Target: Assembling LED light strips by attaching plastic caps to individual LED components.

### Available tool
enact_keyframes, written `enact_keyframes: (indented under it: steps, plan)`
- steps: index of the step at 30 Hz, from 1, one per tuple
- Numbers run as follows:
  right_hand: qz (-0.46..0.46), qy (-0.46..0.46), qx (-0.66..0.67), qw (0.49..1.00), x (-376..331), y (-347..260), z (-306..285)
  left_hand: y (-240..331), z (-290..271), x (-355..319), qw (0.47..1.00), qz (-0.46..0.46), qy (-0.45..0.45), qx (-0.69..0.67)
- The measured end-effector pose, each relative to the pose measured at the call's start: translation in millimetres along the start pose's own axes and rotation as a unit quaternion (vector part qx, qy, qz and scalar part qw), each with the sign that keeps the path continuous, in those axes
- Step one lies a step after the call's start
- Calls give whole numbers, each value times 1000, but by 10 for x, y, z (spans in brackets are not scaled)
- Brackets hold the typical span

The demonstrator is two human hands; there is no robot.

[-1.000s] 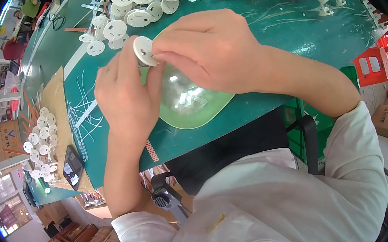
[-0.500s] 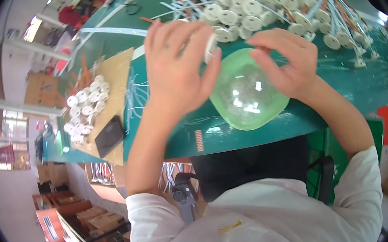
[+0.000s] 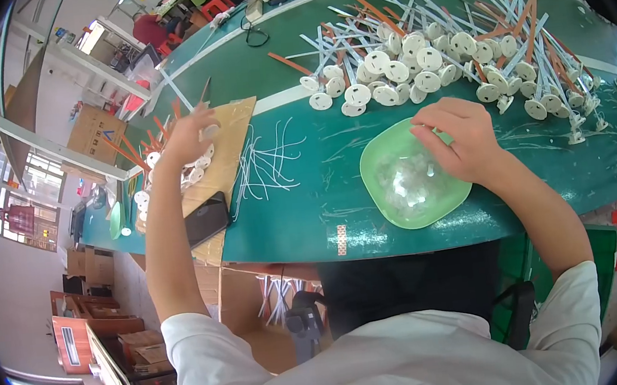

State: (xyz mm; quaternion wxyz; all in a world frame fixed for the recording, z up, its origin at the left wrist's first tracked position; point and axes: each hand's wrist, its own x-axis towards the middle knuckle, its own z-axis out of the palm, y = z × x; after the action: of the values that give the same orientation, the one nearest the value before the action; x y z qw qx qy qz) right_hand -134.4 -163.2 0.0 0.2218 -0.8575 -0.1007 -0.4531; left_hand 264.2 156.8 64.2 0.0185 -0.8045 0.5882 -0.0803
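My left hand [image 3: 188, 139] is over the cardboard sheet at the left, its fingers closed round a white disc [image 3: 208, 131] with a pale strip [image 3: 176, 88] sticking out beyond the hand. Under and beside it lies a cluster of similar white discs [image 3: 194, 176], some with orange strips. At the right, my right hand [image 3: 462, 137] hovers at the rim of a green bowl [image 3: 442, 216]. Its thumb and fingers are drawn together, and whatever they may hold is too small to make out. Small clear pieces [image 3: 407, 182] lie in the bowl.
Thin white wires [image 3: 264, 163] lie beside the cardboard [image 3: 231, 137], and a black phone [image 3: 207, 219] rests on its near corner. A large heap of white discs with strips [image 3: 415, 61] spreads across the back of the green table [image 3: 312, 230]. People sit farther off.
My left hand has swung left from beside the bowl to the cardboard, carrying the white disc and strip. My right hand stays by the bowl's rim. The whole view has shifted.
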Motion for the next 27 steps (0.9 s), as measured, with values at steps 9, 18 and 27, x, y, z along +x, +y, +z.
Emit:
enact_keyframes:
  steps: [9, 18, 27]
  plan:
    - [-13, -4, 19, 1000, 4, 5, 47, 210, 59, 218, 988, -73, -136, -3]
    - [-26, -34, 23, 999, -27, 8, 27, 1348, 547, 1225, 962, 90, 195, -170]
    - [-49, -22, 11, 999, -41, 51, 21, 1598, 281, 1205, 977, 21, 98, -189]
